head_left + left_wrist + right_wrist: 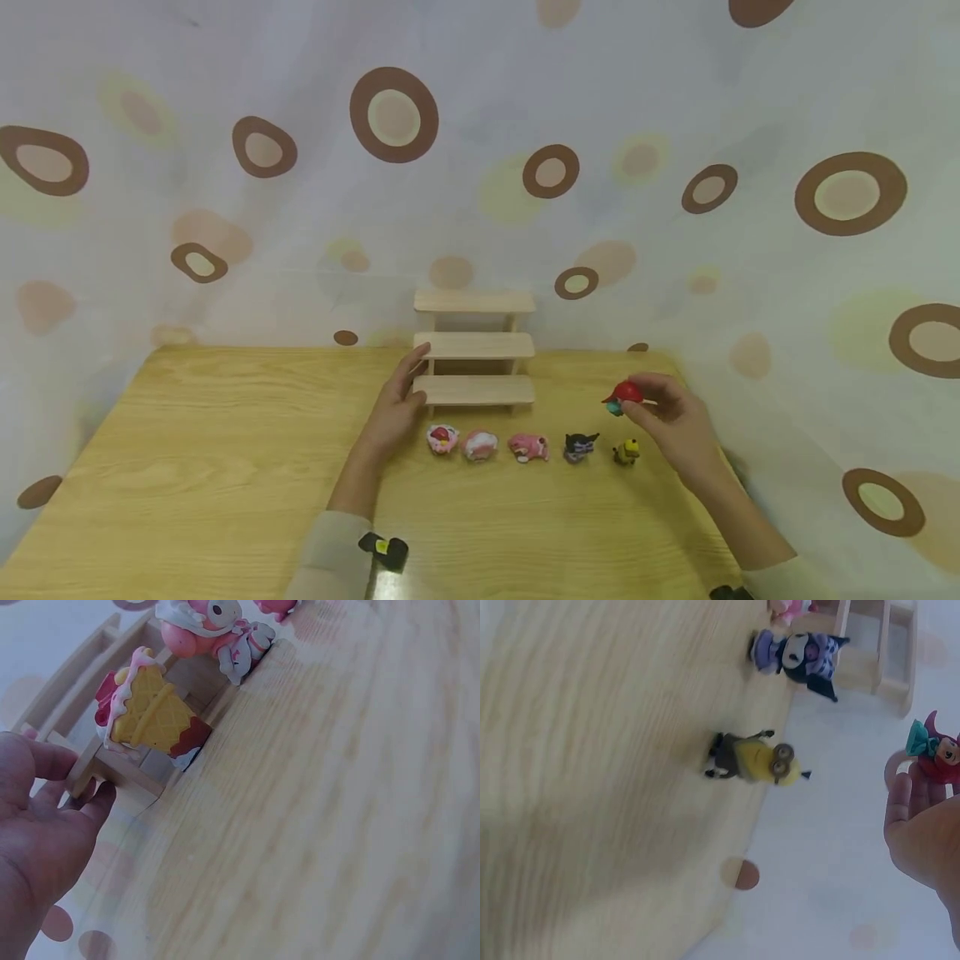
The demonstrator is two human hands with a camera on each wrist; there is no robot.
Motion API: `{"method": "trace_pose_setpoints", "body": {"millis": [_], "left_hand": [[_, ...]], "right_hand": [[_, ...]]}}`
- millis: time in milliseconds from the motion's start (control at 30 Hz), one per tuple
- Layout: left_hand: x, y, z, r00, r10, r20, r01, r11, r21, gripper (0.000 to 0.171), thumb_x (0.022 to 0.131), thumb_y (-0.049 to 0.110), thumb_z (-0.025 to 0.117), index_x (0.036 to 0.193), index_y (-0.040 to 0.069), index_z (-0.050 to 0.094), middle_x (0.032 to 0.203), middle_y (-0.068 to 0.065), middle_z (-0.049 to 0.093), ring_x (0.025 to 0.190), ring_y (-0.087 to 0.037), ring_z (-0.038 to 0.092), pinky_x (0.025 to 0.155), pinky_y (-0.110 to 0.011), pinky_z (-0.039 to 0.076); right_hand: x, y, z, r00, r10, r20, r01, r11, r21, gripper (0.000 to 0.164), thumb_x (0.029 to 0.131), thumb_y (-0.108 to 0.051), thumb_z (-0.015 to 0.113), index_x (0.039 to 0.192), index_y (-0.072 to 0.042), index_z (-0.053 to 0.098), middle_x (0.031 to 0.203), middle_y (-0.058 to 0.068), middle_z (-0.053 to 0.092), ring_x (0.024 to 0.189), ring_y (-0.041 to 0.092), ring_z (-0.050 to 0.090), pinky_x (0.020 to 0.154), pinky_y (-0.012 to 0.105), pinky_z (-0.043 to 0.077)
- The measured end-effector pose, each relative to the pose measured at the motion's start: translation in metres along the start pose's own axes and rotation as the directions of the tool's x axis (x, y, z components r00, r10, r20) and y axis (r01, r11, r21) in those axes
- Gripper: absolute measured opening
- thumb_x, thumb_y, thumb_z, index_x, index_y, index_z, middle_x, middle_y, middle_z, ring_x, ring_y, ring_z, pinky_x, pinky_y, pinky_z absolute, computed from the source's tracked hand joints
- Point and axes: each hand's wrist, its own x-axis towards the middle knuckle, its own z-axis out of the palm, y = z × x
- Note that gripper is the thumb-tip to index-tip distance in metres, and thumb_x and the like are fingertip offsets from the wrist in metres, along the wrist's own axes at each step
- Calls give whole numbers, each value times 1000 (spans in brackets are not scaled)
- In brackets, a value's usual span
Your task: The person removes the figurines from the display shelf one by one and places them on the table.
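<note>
My right hand (675, 421) holds up a small figurine (626, 393) with red hair and a teal lower part, its face showing in the right wrist view. At the left end of a three-tier wooden display stand (474, 388), my left hand (393, 410) grips the lowest step, thumb and fingers around its edge. Before the stand, figurines line up on the table: an ice-cream-cone figure (154, 712), a pink-and-white one (480, 446), a pink one (528, 447), a black-and-purple one (799, 656) and a yellow Minion (757, 759). The Minion is nearest to my right hand.
The light wood table (225, 467) reaches back to a pale wall covering (480, 225) printed with brown rings and spots. Close behind the stand rises this covering, which also runs along the table's right side. All three steps of the stand are bare.
</note>
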Motion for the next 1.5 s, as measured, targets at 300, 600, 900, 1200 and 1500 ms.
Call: {"method": "trace_pose_setpoints", "body": {"millis": [300, 600, 900, 1200, 1500], "left_hand": [[-1, -2, -1, 1000, -9, -5, 9, 1000, 3, 82, 98, -18, 42, 165, 28, 34, 173, -5, 23, 159, -35, 24, 126, -58, 26], [0, 2, 0, 1000, 4, -4, -3, 1000, 18, 81, 99, -16, 42, 166, 29, 32, 174, -5, 22, 159, -36, 23, 128, -62, 13], [-2, 2, 0, 1000, 9, -8, -9, 1000, 4, 80, 99, -17, 42, 166, 27, 32, 174, -4, 22, 158, -36, 24, 128, -64, 11], [-6, 4, -2, 1000, 5, -18, -5, 1000, 3, 79, 100, -15, 42, 166, 27, 34, 173, -3, 24, 158, -35, 26, 126, -61, 25], [-10, 4, -4, 999, -5, -32, 4, 1000, -4, 78, 101, -15, 42, 166, 26, 33, 173, -3, 24, 158, -35, 25, 123, -60, 30]], "right_hand": [[-18, 11, -30, 996, 58, -73, -60, 998, -29, 41, 98, 1, 71, 137, 6, 60, 120, -7, 72, 98, 5, 74, 87, 17, 59], [-33, 26, -48, 989, 112, -98, -129, 975, -183, 42, 100, -6, 72, 139, 1, 61, 120, -13, 71, 102, 0, 70, 84, 14, 58], [-46, 52, -55, 962, 267, -60, -274, 936, -223, 50, 100, -12, 73, 143, 6, 55, 131, 7, 68, 103, -4, 67, 87, 17, 59], [-54, 67, -48, 936, 352, -3, -344, 913, -220, 52, 99, -11, 74, 143, 8, 54, 135, 31, 63, 103, 2, 68, 83, 19, 59], [-52, 78, -43, 958, 286, 14, -279, 942, -185, 52, 96, -5, 76, 141, 11, 53, 130, 32, 64, 101, -2, 67, 82, 21, 60]]}}
